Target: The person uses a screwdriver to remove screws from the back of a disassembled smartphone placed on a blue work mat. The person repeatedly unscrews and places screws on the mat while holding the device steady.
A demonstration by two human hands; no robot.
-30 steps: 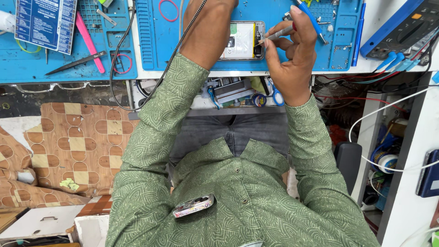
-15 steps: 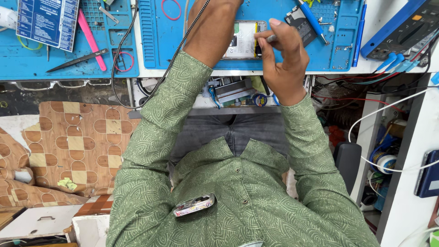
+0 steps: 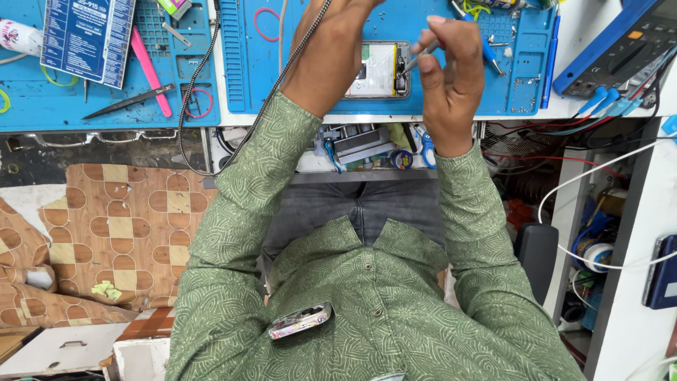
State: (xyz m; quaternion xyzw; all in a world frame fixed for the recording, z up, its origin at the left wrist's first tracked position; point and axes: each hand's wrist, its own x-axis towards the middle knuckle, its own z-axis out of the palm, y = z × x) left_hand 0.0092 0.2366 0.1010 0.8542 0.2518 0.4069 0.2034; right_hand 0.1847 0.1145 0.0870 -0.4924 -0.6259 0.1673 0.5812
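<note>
Opened phone (image 3: 381, 69) lies on the blue work mat (image 3: 282, 85) near the front edge of the tabletop (image 3: 571, 106), back cover off, pale battery showing; its left side is covered by the left forearm, so its full outline cannot be made out. Right hand (image 3: 451, 77) grasps a thin metal tool (image 3: 417, 60) between thumb and fingertips, the tip down at the phone's right edge; whether it is a tweezer or a driver is hard to tell, since the grip hides most of the shaft. Left hand (image 3: 338, 42) reaches past the phone and is cut off by the top of the view: fingers not visible, so cannot tell if it is clenched, released or holding anything. A braided cable (image 3: 233, 134) runs from near that hand down over the front edge of the tabletop. On a second blue mat (image 3: 42, 106) toward the left end: a dark blue card (image 3: 88, 35), a pink pry tool (image 3: 149, 70), black tweezers (image 3: 127, 102). Right end: a blue meter (image 3: 620, 49), partly cut off at the corner. Under the tabletop, a shelf of clutter (image 3: 367, 144), items too crowded to name. A shiny clip-like object (image 3: 300, 321) sits on the green patterned shirt (image 3: 367, 317), kind unclear.
</note>
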